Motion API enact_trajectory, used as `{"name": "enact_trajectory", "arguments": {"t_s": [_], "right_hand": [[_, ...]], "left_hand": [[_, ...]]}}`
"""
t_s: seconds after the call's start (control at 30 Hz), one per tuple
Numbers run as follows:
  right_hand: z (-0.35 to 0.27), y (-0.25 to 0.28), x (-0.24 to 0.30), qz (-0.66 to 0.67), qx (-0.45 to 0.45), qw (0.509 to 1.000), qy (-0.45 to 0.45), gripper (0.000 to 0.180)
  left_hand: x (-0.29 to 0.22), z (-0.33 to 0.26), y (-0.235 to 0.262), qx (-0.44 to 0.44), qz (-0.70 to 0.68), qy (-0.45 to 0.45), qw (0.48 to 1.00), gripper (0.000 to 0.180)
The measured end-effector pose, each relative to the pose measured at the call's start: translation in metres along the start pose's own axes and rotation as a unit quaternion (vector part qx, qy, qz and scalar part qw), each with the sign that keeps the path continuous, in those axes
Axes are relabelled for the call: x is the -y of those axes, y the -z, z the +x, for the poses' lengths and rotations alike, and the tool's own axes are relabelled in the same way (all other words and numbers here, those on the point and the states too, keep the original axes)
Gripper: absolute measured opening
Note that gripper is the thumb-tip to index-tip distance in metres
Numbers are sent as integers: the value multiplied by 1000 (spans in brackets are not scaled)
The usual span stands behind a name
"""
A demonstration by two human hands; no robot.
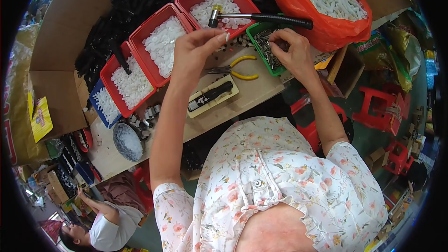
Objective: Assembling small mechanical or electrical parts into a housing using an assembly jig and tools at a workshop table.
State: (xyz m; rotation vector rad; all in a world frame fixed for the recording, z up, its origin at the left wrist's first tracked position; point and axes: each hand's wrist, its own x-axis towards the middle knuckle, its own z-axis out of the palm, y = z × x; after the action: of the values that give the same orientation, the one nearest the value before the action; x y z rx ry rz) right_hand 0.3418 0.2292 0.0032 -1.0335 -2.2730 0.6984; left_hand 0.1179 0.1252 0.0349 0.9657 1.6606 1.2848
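My left hand (198, 49) is raised over the bench, thumb and forefinger pinched on a small white piece (227, 37) at their tips. My right hand (294, 51) is at a green tray (275, 71) of thin metal pins (267, 51); its fingers are closed together, and what they hold is hidden. A hammer (275, 19) with a black handle and yellow-faced head lies across the green tray and a red bin. Below my hands, yellow-handled pliers (243, 75) rest by a cream holder (228, 94) with a black part (212, 96) lying in it.
Red bins (135, 42) hold white discs and small white pieces; a blue bin (112, 124) holds white plastic parts. A bowl (128, 142) and metal cylinders (150, 112) stand left. White tubes fill a red bag (322, 35). Black parts (135, 9) are piled behind. Another person (109, 224) sits lower left.
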Motion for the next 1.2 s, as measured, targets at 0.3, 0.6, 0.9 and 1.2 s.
{"name": "enact_trajectory", "arguments": {"t_s": [0.3,0.6,0.9,1.2], "right_hand": [[-10,-16,67,391,48,919,25,9],[-9,-28,81,326,22,937,123,14],[-11,-31,84,320,9,937,142,16],[-15,-31,78,261,-14,946,195,17]], "left_hand": [[31,-53,-15,48,-429,119,894,22],[40,-68,-5,27,-447,107,888,20],[43,-70,-3,54,-476,103,871,19],[38,-72,-13,52,-496,103,861,17]]}}
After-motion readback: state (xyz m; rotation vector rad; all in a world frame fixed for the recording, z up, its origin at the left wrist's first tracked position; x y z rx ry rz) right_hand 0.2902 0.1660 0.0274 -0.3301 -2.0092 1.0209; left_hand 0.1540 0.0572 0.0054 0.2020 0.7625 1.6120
